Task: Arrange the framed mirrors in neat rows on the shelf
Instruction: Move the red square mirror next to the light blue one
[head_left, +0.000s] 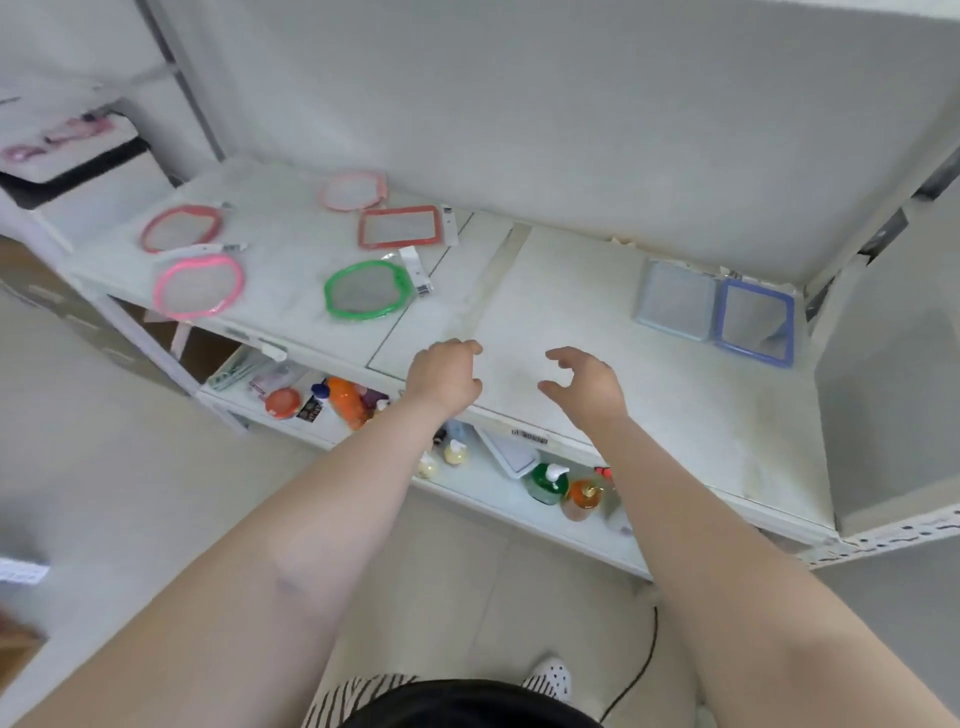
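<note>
Left hand: our left hand (444, 371) hovers over the shelf (597, 332) front, fingers loosely curled, holding nothing.
Right hand: our right hand (584, 384) is spread, empty.
Mirrors: five lie scattered far left; green mirror (368, 289) sits nearest, up-left of our left hand.
Placed pair: grey mirror (675, 300) touching blue mirror (756, 323), far right.
Hard to see: everything's blurred.
</note>
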